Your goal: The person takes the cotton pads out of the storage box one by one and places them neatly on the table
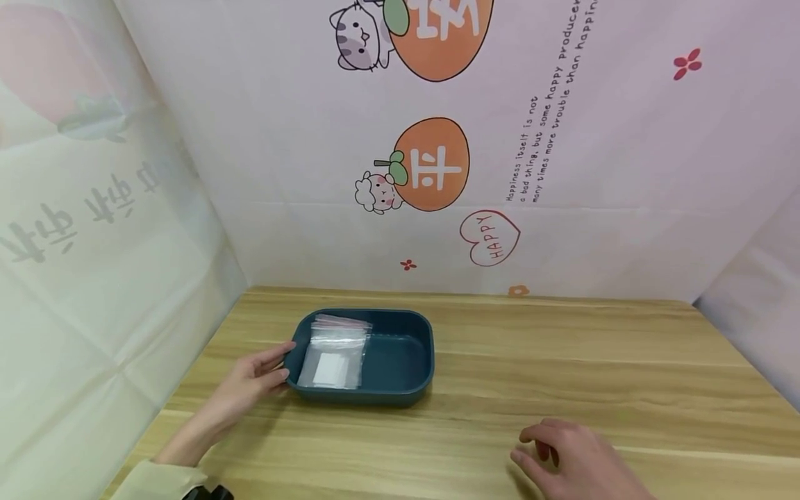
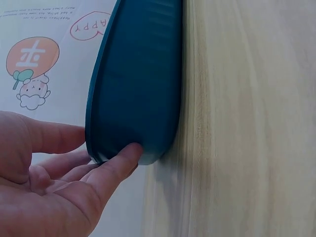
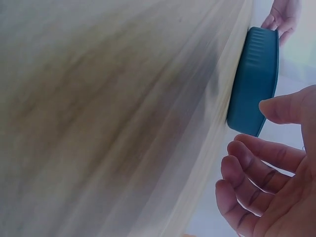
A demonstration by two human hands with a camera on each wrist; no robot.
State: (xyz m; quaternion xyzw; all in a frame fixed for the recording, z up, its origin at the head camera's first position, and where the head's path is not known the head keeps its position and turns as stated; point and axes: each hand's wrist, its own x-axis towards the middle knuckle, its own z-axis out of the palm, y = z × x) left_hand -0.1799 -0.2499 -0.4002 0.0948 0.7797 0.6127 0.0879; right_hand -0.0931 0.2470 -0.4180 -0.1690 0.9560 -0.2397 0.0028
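Note:
A dark blue plastic box (image 1: 394,399) with rounded corners stands on the table. Against its left side lie clear zip-lock bags (image 1: 340,340), with a white rectangle visible on the top one. My left hand (image 1: 250,382) grips the box's left end, fingers at the rim and thumb against the outer wall; the left wrist view shows this hand (image 2: 64,182) close up. Off to the right of the box and nearer to me, my right hand (image 1: 571,458) hovers low with loosely curled fingers and nothing in them. The right wrist view shows this hand's palm (image 3: 276,197) apart from the box.
The wooden table (image 1: 562,368) runs back to a white printed cloth (image 1: 300,173) hanging behind it. Another cloth (image 1: 125,292) hangs along the left side, and one more (image 1: 762,278) on the right.

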